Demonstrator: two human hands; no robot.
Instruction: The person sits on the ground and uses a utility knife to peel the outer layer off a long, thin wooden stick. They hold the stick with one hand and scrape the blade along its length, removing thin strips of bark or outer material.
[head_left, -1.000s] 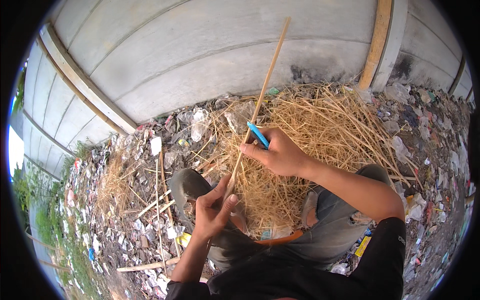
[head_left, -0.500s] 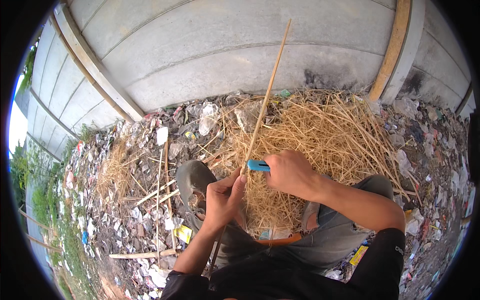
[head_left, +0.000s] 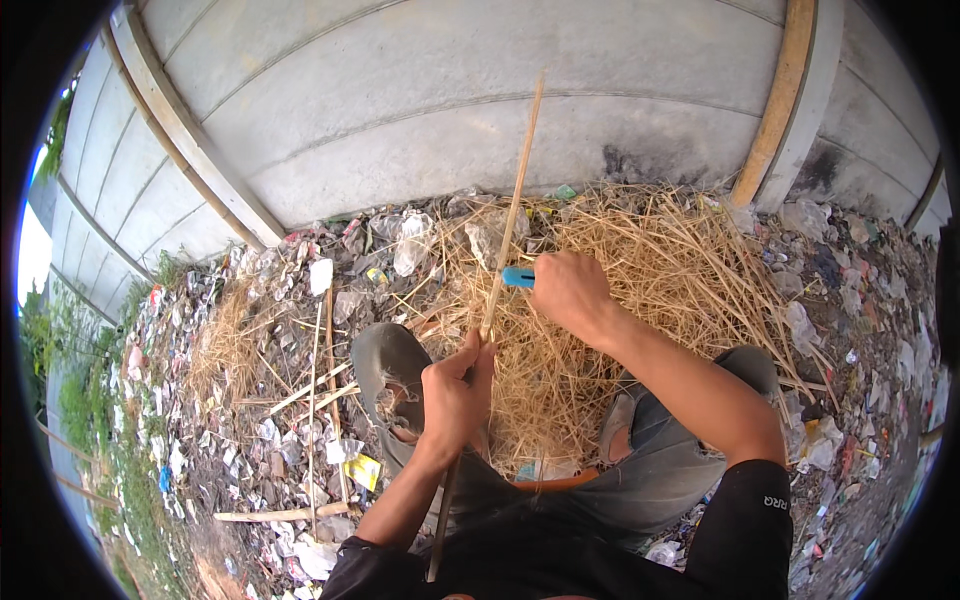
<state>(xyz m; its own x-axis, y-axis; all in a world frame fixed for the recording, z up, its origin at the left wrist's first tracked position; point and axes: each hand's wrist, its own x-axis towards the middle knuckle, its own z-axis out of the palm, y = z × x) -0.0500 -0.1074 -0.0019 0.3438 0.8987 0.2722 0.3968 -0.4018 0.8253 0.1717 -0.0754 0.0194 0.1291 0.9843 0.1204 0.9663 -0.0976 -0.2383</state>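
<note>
A long, thin bamboo strip (head_left: pixel 516 205) slants up and away from my lap toward the wall, its lower end running down along my left forearm. My left hand (head_left: pixel 458 392) is closed around its lower part. In my right hand (head_left: pixel 572 292) is a blue utility knife (head_left: pixel 518 277), gripped in a fist, its front end against the strip above my left hand. The knife's blade is too small to make out. Below and beyond the knife lies a heap of pale bamboo shavings (head_left: pixel 640 270), spreading between my knees.
A grey concrete panel wall (head_left: pixel 420 110) stands ahead, with a bamboo pole (head_left: pixel 778 100) against its post. Litter and plastic scraps (head_left: pixel 240 420) cover the ground on both sides. More strips (head_left: pixel 316 410) and a short stick (head_left: pixel 280 515) lie at my left.
My right hand has slid the knife up along the strip, away from my left hand. The strip's far tip has shifted left and lower.
</note>
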